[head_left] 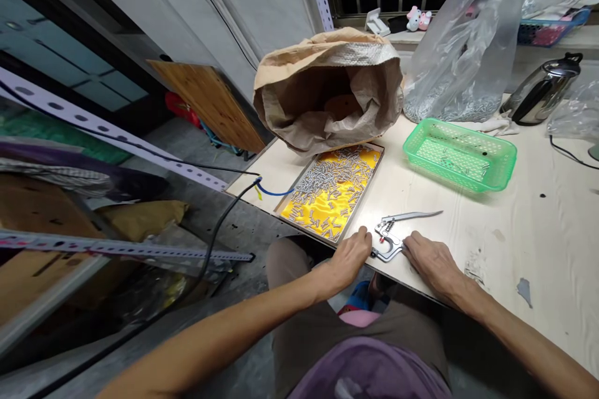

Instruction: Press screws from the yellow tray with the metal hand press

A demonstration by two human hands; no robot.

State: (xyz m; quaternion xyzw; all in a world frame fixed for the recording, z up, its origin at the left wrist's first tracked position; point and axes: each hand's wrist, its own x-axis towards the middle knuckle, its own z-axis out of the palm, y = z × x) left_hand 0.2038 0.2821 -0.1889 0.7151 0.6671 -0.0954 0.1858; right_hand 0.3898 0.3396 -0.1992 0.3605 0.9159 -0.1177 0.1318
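Observation:
A small metal hand press tool (392,238) with a long lever lies at the near edge of the pale table (538,224). My left hand (349,257) rests at its left side, fingertips touching the tool's head. My right hand (433,260) lies flat on the table at its right side, fingers against the tool's base. Whether either hand pinches a small part is hidden. Just left of the tool is a shallow yellow-bottomed tray (369,156) strewn with several small metal pins.
A brown paper sack (327,90) stands open behind the tray. A green plastic basket (461,153), a clear bag of metal parts (463,56) and a steel kettle (543,90) sit further back. A black cable (219,218) and perforated rails lie left of the table.

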